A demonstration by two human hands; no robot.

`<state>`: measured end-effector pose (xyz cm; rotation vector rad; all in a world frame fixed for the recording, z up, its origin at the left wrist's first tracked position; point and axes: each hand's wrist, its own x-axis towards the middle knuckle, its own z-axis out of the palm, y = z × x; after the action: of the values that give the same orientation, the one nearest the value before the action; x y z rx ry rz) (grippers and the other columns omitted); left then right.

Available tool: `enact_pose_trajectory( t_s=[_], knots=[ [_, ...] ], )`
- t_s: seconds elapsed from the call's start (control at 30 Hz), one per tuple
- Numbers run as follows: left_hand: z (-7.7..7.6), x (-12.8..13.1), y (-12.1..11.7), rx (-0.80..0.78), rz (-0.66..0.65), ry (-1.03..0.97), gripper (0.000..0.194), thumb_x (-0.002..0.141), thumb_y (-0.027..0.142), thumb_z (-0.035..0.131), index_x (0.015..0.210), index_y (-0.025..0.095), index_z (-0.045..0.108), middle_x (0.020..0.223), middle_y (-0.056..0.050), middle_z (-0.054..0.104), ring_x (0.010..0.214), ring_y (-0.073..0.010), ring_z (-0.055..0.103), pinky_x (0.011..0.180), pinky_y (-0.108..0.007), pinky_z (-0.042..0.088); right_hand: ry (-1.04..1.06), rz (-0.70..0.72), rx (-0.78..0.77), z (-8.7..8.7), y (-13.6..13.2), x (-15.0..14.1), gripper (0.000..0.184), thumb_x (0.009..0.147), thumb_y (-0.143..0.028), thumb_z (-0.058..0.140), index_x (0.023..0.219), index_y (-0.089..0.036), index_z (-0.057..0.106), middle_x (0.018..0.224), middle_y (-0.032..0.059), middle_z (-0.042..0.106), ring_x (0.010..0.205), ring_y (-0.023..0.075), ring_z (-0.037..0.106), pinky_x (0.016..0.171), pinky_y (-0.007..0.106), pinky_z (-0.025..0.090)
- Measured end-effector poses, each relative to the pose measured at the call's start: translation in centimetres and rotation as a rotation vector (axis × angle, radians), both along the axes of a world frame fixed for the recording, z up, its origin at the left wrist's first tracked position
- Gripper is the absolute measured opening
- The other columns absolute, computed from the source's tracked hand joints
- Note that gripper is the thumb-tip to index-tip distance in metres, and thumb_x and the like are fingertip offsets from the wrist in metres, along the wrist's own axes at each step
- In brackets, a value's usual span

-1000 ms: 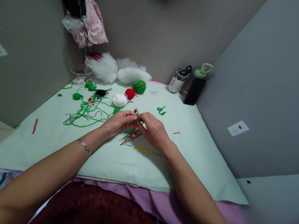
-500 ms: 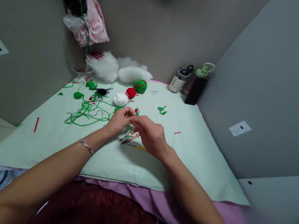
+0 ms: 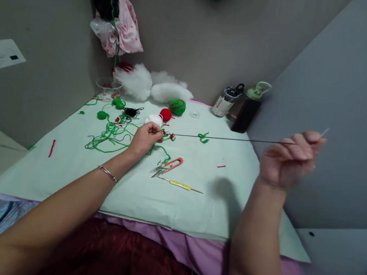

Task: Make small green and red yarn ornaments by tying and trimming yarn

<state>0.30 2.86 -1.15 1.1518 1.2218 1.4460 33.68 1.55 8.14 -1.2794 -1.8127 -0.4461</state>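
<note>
My left hand (image 3: 148,137) is closed in a pinch on a small crocheted piece (image 3: 172,137) in red, white and green, partly hidden by the fingers. A dark thread (image 3: 228,139) runs taut from this piece to my right hand (image 3: 290,156), raised far to the right above the table. Its fingers are closed around what looks like a needle (image 3: 325,131), blurred by motion, with a pale tip sticking out. Below and between the hands lie orange-handled thread snips (image 3: 174,164) and a yellow-handled crochet hook (image 3: 180,185). Green yarn strands trail beside the snips.
Behind my left hand are a white yarn ball (image 3: 153,120), a red one (image 3: 165,115) and a green one (image 3: 177,107). Tangled green yarn (image 3: 108,142) spreads leftward. White stuffing (image 3: 171,93) lies at the back; a pen cup (image 3: 223,104) and bottle (image 3: 256,91) stand back right.
My right hand has moved away from my left, up and to the right, drawing the dark thread taut. The snips and hook are now uncovered. My left hand keeps its pinch on the piece.
</note>
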Motion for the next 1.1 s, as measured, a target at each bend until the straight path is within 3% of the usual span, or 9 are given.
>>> enact_pose_trajectory(
  t_s=[0.03, 0.13, 0.17, 0.23, 0.33, 0.5, 0.67, 0.8, 1.1],
  knots=[
    [0.0, -0.1, 0.1, 0.003, 0.017, 0.003, 0.022, 0.065, 0.025, 0.077, 0.073, 0.017, 0.058, 0.063, 0.003, 0.062, 0.061, -0.0142, 0.065, 0.064, -0.026, 0.049, 0.047, 0.033, 0.016, -0.2, 0.5, 0.9, 0.043, 0.097, -0.064, 0.041, 0.073, -0.030, 0.050, 0.056, 0.0005, 0.030, 0.057, 0.0215, 0.053, 0.047, 0.035, 0.026],
    [-0.1, -0.2, 0.3, 0.014, 0.035, -0.010, 0.023, 0.064, 0.025, 0.077, 0.074, 0.017, 0.058, 0.063, 0.002, 0.062, 0.062, -0.0144, 0.065, 0.065, -0.026, 0.050, 0.708, 0.383, 0.038, -1.1, 2.7, 3.1, 0.047, 0.089, -0.073, 0.046, 0.070, -0.030, 0.047, 0.055, -0.0008, 0.035, 0.053, 0.0185, 0.050, 0.045, 0.034, 0.024],
    [-0.1, -0.2, 0.3, 0.014, 0.030, -0.020, 0.023, 0.065, 0.025, 0.078, 0.074, 0.017, 0.058, 0.064, 0.002, 0.062, 0.062, -0.0145, 0.065, 0.066, -0.026, 0.050, 0.884, 0.468, 0.045, -1.4, 3.6, 3.5, 0.049, 0.082, -0.073, 0.058, 0.067, -0.029, 0.043, 0.052, -0.0027, 0.033, 0.048, 0.0157, 0.046, 0.044, 0.033, 0.021],
    [-0.1, -0.2, 0.2, 0.001, -0.003, -0.059, 0.024, 0.066, 0.026, 0.078, 0.076, 0.017, 0.059, 0.065, 0.002, 0.062, 0.062, -0.0141, 0.065, 0.067, -0.027, 0.052, 0.995, 0.517, 0.006, -2.1, 4.9, 3.4, 0.051, 0.075, -0.069, 0.068, 0.067, -0.027, 0.040, 0.052, -0.0053, 0.031, 0.045, 0.0118, 0.040, 0.043, 0.032, 0.022],
    [0.0, 0.1, -0.2, -0.038, -0.100, -0.157, 0.027, 0.068, 0.029, 0.079, 0.081, 0.016, 0.060, 0.067, 0.003, 0.063, 0.062, -0.0126, 0.064, 0.070, -0.029, 0.054, 1.085, 0.531, -0.088, -2.9, 5.7, 1.3, 0.041, 0.079, -0.057, 0.069, 0.073, -0.026, 0.043, 0.055, -0.0067, 0.034, 0.046, 0.0095, 0.042, 0.044, 0.028, 0.028],
    [0.1, 1.0, -1.0, -0.062, -0.248, -0.236, 0.030, 0.069, 0.030, 0.082, 0.087, 0.016, 0.062, 0.074, 0.002, 0.063, 0.070, -0.0132, 0.067, 0.080, -0.033, 0.057, 1.055, 0.581, -0.352, -3.9, 3.6, -5.8, 0.029, 0.084, -0.045, 0.070, 0.089, -0.023, 0.052, 0.061, -0.0045, 0.053, 0.052, 0.0116, 0.056, 0.045, 0.024, 0.037],
    [0.2, 1.3, -1.4, -0.043, -0.302, -0.235, 0.029, 0.071, 0.029, 0.081, 0.087, 0.016, 0.062, 0.081, 0.001, 0.066, 0.073, -0.0138, 0.069, 0.087, -0.036, 0.056, 0.881, 0.767, -0.833, -5.4, 1.1, -11.6, 0.033, 0.080, -0.044, 0.074, 0.085, -0.021, 0.050, 0.067, -0.0016, 0.068, 0.052, 0.0121, 0.063, 0.045, 0.022, 0.041],
    [0.3, 1.4, -1.5, -0.021, -0.308, -0.234, 0.028, 0.071, 0.028, 0.082, 0.086, 0.016, 0.061, 0.083, 0.001, 0.067, 0.076, -0.0137, 0.068, 0.086, -0.034, 0.056, 0.863, 0.737, -0.905, -6.4, 0.7, -12.9, 0.033, 0.079, -0.045, 0.074, 0.083, -0.019, 0.055, 0.064, -0.0012, 0.069, 0.047, 0.0102, 0.061, 0.044, 0.021, 0.041],
    [0.0, 1.7, -1.7, -0.013, -0.378, -0.227, 0.024, 0.073, 0.027, 0.081, 0.085, 0.015, 0.063, 0.084, 0.000, 0.068, 0.076, -0.0124, 0.067, 0.082, -0.030, 0.056, 0.824, 0.731, -1.094, -7.0, 0.7, -13.1, 0.034, 0.076, -0.047, 0.075, 0.087, -0.017, 0.065, 0.060, -0.0002, 0.068, 0.047, 0.0111, 0.060, 0.048, 0.022, 0.045]
  ],
)
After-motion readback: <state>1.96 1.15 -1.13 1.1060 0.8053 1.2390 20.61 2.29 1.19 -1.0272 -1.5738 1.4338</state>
